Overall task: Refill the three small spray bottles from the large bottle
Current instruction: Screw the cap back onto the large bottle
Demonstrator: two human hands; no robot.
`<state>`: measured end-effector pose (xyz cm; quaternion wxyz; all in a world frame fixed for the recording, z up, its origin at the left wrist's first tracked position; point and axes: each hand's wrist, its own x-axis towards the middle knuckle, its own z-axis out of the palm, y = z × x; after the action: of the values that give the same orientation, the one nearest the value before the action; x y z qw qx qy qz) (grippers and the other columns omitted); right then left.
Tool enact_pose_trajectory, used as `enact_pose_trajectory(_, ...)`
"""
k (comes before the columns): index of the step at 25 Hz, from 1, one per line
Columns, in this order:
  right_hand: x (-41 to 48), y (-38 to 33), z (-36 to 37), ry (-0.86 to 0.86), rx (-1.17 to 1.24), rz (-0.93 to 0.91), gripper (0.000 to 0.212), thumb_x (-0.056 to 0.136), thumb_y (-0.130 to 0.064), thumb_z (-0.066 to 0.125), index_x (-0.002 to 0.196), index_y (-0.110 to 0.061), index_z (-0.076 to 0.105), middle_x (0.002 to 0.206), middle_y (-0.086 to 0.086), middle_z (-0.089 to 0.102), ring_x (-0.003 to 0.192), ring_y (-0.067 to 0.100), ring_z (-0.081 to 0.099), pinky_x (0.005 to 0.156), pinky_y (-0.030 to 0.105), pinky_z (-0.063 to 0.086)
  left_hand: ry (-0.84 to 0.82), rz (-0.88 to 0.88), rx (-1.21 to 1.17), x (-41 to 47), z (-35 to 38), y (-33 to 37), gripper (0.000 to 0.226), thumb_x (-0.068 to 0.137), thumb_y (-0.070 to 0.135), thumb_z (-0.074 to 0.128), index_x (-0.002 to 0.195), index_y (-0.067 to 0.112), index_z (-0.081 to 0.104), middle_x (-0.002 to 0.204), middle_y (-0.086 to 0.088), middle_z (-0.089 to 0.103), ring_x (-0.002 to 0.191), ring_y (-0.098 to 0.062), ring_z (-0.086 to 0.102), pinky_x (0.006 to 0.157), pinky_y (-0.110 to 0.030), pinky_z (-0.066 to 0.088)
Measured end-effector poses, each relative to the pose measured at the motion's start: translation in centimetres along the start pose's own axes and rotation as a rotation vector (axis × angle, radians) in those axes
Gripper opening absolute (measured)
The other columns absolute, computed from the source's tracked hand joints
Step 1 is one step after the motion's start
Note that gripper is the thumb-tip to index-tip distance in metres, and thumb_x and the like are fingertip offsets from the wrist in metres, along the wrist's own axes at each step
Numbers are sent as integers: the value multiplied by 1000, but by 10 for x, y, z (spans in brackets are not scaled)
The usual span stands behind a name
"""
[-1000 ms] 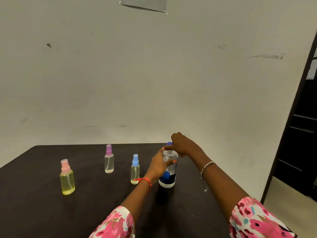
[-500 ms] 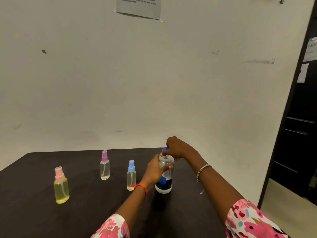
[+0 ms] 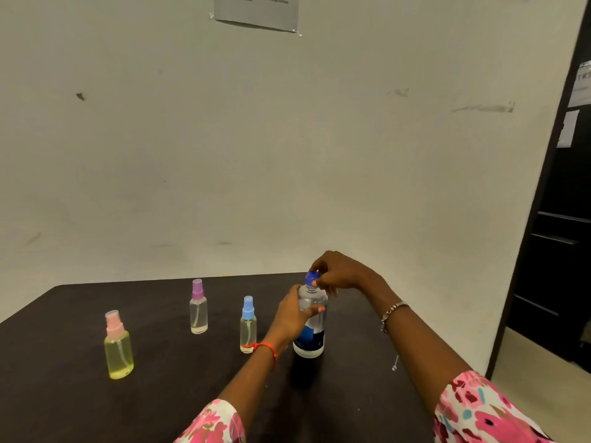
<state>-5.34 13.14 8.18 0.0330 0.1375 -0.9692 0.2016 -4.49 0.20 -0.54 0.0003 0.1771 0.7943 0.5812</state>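
The large clear bottle (image 3: 311, 334) with a blue label stands upright on the dark table (image 3: 64, 410). My left hand (image 3: 292, 318) wraps its body. My right hand (image 3: 340, 273) pinches its blue cap (image 3: 311, 278) from above. To the left stand three small spray bottles: one with a blue top (image 3: 248, 324) just beside my left wrist, one with a purple top (image 3: 198, 306) farther back, and a pink-topped one (image 3: 117, 345) full of yellow liquid at the far left.
A pale wall (image 3: 287, 155) rises right behind the table, with a paper notice (image 3: 257, 11) taped high up. A dark doorway (image 3: 556, 219) opens at the right, past the table's right edge.
Both hands stay on the large bottle and its cap. My right fingers have shifted around the cap. The view has tilted slightly upward.
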Motion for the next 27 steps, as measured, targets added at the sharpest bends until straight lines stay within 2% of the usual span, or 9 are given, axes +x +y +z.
enact_pose_trajectory(3,1,-1,4,45,0,-7,24,80,-17,66,84,6,63,67,16,61,50,14,54,52,18,43,3,4,-4,0,1,-1,50,82,18,64,126,12,40,130,-10,51,111,-16,48,92,-25,39)
enact_pose_trajectory(5,6,-2,8,88,-44,-2,29,78,-23,69,64,-3,54,57,8,51,46,14,47,48,20,38,13,-9,-21,-1,1,-1,53,82,18,65,129,13,39,133,-10,50,119,-21,48,95,-27,38)
enact_pose_trajectory(9,9,-3,20,176,-215,42,42,78,-44,64,61,-12,43,57,-1,40,60,18,44,50,22,30,9,-18,-51,-2,0,-1,59,83,18,64,134,19,35,138,-7,46,127,-23,43,102,-30,37)
enact_pose_trajectory(12,5,2,15,134,-85,93,57,78,-56,60,53,-9,43,48,3,45,41,14,45,45,21,36,-4,13,-35,-3,0,0,53,83,17,64,130,19,38,134,-7,49,121,-20,46,94,-25,36)
enact_pose_trajectory(14,3,3,7,99,60,53,49,85,-45,56,68,0,59,55,10,57,41,14,50,41,15,40,0,12,-27,-2,0,0,50,83,17,64,127,14,40,131,-8,51,110,-15,47,91,-25,37)
enact_pose_trajectory(17,0,2,1,60,128,-58,24,89,-15,54,106,0,62,98,19,66,63,12,55,54,12,45,-4,9,-28,-2,0,0,48,83,17,63,125,12,40,130,-9,51,107,-13,46,92,-25,38)
enact_pose_trajectory(19,1,1,4,90,130,-82,22,87,-13,57,101,1,66,100,20,67,67,10,54,60,14,44,-8,9,-34,-1,0,-1,47,83,16,63,125,12,40,129,-9,51,108,-14,47,92,-25,39)
enact_pose_trajectory(24,9,5,11,206,135,-41,30,80,-24,69,80,6,69,73,19,65,52,5,51,54,13,40,0,5,-53,0,0,-2,49,83,15,64,126,12,41,130,-10,52,116,-21,49,94,-27,39)
enact_pose_trajectory(27,9,6,10,161,143,-44,29,80,-24,68,84,5,69,80,22,69,55,7,53,57,16,42,-5,4,-46,0,1,-2,50,83,15,63,127,12,40,131,-9,51,118,-21,49,95,-27,39)
